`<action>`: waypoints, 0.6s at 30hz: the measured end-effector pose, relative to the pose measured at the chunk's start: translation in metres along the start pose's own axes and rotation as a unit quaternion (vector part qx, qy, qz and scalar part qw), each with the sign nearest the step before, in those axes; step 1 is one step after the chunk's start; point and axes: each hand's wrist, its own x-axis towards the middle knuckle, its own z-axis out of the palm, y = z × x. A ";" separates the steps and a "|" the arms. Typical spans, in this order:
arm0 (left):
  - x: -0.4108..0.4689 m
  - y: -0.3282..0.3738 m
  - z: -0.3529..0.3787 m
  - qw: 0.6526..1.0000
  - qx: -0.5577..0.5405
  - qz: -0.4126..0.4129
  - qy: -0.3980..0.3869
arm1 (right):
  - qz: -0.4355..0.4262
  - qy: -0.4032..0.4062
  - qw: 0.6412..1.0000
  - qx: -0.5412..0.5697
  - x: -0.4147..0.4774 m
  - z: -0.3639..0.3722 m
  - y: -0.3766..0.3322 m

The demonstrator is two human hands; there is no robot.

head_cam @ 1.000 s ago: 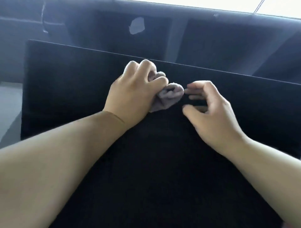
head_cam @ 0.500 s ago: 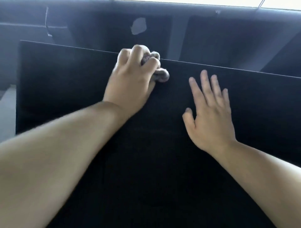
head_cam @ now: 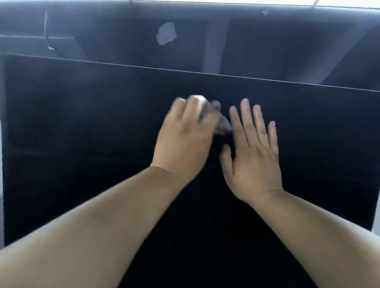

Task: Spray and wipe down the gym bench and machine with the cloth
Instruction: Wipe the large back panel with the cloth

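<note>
**Head view.**

**Surface and room.** One black bench pad [head_cam: 82, 144] fills most of the frame. It is flat, matte and finely textured. Its far edge is straight and catches a thin line of light. Beyond that far edge stands dark padded equipment, too dim to make out in detail, crossed by one grey upright bar [head_cam: 213, 47]. On the dark padding beyond the pad's far edge there is one pale patch [head_cam: 166, 33] with an irregular outline; what it is cannot be told. One thin pale cord [head_cam: 46, 30] hangs beyond the pad's far left corner. A bright strip [head_cam: 246, 1] runs across the top, well beyond the pad.

**Count.** One pad in front, one cloth, two bare hands.

**Left hand** [head_cam: 185, 139]. It lies near the middle of the pad and is blurred. The fingers are curled together and clamped on the cloth [head_cam: 223, 123].

**Cloth.** It is a small grey wad, soft and crumpled. It sticks out of the fist on the side nearer the other hand and lies against the pad's surface. Whether it touches the other hand's forefinger cannot be told.

**Right hand** [head_cam: 253, 156]. It lies palm down on the pad, just beside the left hand. The fingers are straight and slightly apart, and the thumb is angled toward the left hand. It holds nothing.
</note>
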 end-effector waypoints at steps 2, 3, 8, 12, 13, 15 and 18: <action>-0.001 -0.019 -0.008 0.996 -0.008 0.083 -0.031 | -0.003 -0.008 1.000 -0.006 -0.005 0.001 0.001; 0.002 -0.037 -0.014 0.994 0.005 0.109 -0.028 | -0.010 -0.012 1.000 -0.011 -0.007 0.001 0.003; 0.019 -0.068 -0.032 0.989 -0.001 -0.144 0.040 | -0.029 -0.036 0.999 -0.025 -0.023 0.002 0.011; 0.010 -0.009 -0.004 0.999 -0.023 -0.019 0.015 | -0.004 -0.033 0.999 -0.005 -0.026 0.004 0.004; 0.008 -0.017 -0.007 0.999 -0.011 0.035 -0.011 | 0.000 -0.036 0.999 0.000 -0.026 0.004 0.003; 0.002 -0.057 -0.024 0.995 0.031 0.089 -0.033 | -0.002 -0.049 0.999 0.001 -0.029 0.001 0.003; -0.009 -0.107 -0.052 0.989 0.051 -0.138 -0.009 | -0.006 -0.073 0.997 -0.006 -0.034 -0.003 0.001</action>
